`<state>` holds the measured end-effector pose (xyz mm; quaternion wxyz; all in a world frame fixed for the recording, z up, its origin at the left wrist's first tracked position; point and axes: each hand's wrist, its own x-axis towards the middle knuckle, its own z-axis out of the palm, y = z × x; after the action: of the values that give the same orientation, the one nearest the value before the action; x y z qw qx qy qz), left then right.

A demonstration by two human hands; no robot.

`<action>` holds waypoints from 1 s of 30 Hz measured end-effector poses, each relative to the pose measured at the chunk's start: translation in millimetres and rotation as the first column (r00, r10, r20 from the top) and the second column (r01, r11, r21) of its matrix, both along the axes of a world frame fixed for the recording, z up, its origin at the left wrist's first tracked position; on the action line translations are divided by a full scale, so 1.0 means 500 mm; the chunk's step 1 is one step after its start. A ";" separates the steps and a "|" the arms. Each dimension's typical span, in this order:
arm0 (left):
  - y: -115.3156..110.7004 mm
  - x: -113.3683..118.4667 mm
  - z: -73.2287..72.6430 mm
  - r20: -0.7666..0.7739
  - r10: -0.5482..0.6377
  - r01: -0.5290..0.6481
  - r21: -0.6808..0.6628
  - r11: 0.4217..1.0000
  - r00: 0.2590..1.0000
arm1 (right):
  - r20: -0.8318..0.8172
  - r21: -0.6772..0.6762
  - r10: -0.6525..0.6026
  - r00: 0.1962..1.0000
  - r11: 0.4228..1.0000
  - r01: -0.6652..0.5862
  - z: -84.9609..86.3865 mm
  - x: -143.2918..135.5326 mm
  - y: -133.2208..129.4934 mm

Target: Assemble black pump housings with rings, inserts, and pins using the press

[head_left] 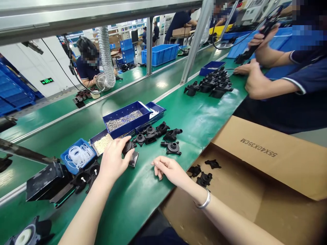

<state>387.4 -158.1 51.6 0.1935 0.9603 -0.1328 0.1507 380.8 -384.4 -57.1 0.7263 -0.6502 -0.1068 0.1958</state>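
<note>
- Basically, left hand (112, 160): thumb and index spread around black round part (128, 146); can't tell if clamped.
- Part's at the table (138, 194), just beside dark block (134, 159).
- Right hand (167, 168): fingers loosely curled together, nothing visible held.
- Best: grip rim evenly, keep part level, steady with right.

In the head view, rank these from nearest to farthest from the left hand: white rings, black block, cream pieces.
From the left hand:
1. Cream pieces, just beside it, on its left.
2. White rings, farther left.
3. Black block, left of the rings.
</note>
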 end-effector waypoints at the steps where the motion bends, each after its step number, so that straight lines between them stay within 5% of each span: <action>1: -0.001 0.002 -0.001 0.042 0.011 -0.011 0.004 1.000 0.999 | 0.000 -0.004 -0.007 1.000 1.000 0.007 -0.001 0.000 -0.004; 8: 0.001 0.005 -0.072 -0.107 -0.036 0.062 0.247 0.967 0.994 | -0.025 -0.020 0.016 1.000 1.000 -0.017 -0.004 0.000 0.001; 11: -0.002 -0.010 -0.086 -0.021 -0.030 0.035 0.316 0.948 0.999 | -0.018 -0.015 0.035 0.999 0.999 -0.035 -0.008 -0.001 0.010; 15: -0.009 -0.036 -0.099 -0.098 -0.125 0.153 0.364 0.919 0.987 | -0.009 -0.033 0.030 1.000 0.999 -0.030 -0.025 -0.002 0.018; 22: 0.006 -0.055 -0.059 -0.227 0.036 0.025 0.260 0.965 0.973 | 0.006 -0.071 0.077 0.997 0.995 -0.076 -0.050 0.002 0.021; 25: 0.037 -0.074 -0.042 -0.264 0.217 -0.138 0.288 0.948 0.940 | 0.063 -0.085 0.075 0.995 0.994 -0.069 -0.016 0.023 0.005; 30: 0.083 -0.092 -0.052 -0.289 0.290 -0.083 0.565 0.821 0.912 | 0.439 -0.237 -0.052 0.897 0.956 0.172 0.119 0.161 -0.030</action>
<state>341.2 -116.6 25.4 -0.0802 0.9947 -0.0355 -0.0539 461.2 -399.3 2.5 0.5998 -0.7751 -0.1978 0.0187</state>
